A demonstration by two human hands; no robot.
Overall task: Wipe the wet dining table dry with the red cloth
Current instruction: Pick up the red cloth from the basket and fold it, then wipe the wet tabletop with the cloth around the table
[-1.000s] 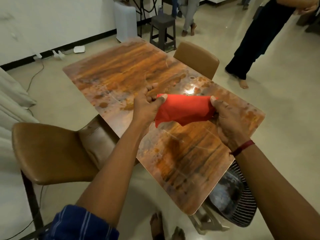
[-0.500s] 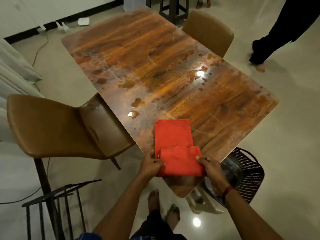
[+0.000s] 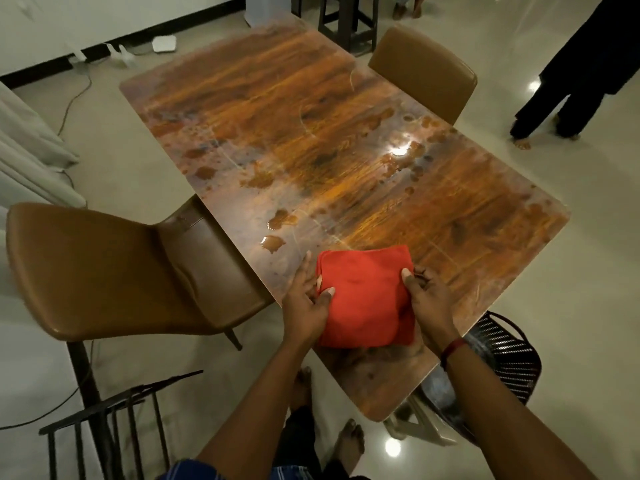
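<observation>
Cloth point(image 3: 365, 299): red, folded, flat near worktop point(image 3: 346, 140) near corner. Left hand point(image 3: 306, 303), right hand point(image 3: 427, 303): fingers pinching its side edges. Puddles point(image 3: 275, 242) beyond. Risk: folds bunch, smearing water off the edge.

the dining table point(image 3: 311, 140) has a glossy wood-grain top, slick with puddles and a bright glare spot. the red cloth point(image 3: 363, 299) is soft, matt fabric (folded thick). the chairs point(image 3: 104, 268) look like smooth tan leather, faintly shiny. the floor point(image 3: 571, 271) is polished and reflective.
</observation>
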